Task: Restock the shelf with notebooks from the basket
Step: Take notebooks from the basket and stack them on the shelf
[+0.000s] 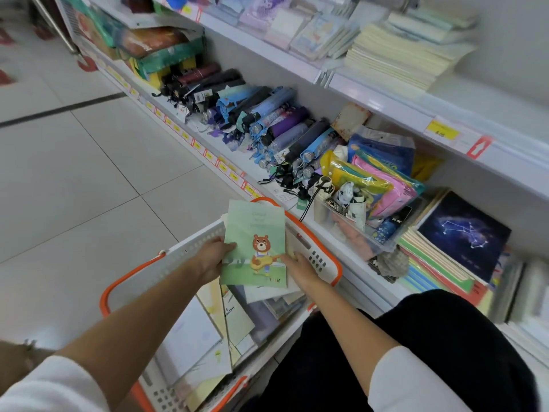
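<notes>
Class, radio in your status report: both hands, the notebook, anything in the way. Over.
Left hand, right hand both grip bear notebook, held over basket. Shelf stack lower right, constellation notebook on top. No blocker seen.

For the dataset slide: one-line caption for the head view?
Left hand and right hand hold a green bear-cover notebook over the basket, beside a low shelf of umbrellas.
</notes>
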`<move>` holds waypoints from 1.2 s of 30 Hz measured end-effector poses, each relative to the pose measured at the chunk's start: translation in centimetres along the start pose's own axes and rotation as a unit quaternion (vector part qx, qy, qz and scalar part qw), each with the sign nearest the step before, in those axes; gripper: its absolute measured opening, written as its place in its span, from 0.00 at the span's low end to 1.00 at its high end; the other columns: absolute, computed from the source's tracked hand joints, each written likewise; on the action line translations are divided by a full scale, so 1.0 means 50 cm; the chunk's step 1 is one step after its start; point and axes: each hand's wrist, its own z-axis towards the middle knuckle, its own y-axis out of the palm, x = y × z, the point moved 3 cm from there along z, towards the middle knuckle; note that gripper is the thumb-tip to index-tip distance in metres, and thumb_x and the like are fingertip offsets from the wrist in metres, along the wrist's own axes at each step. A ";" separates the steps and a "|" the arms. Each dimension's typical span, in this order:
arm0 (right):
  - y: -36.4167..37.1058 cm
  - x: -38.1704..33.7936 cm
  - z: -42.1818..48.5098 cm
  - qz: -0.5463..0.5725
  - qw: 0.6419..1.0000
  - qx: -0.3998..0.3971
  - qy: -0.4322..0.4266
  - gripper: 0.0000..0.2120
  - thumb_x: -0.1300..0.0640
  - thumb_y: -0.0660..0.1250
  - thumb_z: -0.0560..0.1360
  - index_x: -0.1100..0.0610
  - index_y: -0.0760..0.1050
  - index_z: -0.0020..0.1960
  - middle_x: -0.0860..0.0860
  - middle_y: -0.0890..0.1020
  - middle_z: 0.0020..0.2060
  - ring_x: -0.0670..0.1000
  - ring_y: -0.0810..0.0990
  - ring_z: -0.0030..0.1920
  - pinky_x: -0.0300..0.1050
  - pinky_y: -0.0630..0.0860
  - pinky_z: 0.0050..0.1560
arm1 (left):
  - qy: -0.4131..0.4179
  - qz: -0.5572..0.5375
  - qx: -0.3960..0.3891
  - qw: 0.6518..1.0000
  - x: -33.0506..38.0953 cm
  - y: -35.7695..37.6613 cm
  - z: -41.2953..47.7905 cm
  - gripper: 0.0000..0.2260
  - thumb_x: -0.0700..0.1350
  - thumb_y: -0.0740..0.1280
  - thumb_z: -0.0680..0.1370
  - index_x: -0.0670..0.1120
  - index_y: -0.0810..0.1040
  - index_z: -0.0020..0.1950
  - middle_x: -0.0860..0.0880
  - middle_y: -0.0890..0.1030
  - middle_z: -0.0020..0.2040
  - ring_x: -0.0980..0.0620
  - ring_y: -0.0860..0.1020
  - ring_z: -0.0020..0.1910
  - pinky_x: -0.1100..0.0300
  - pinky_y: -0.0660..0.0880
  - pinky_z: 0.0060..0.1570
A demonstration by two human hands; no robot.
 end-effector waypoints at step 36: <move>-0.916 -0.081 -0.534 0.320 0.771 0.502 -0.226 0.20 0.73 0.58 0.73 0.52 0.79 0.48 0.50 0.83 0.46 0.49 0.81 0.43 0.40 0.77 0.43 | 0.264 0.228 -0.389 0.853 0.294 1.018 -0.458 0.21 0.25 0.58 0.76 0.41 0.72 0.66 0.43 0.80 0.58 0.50 0.80 0.47 0.58 0.82 0.40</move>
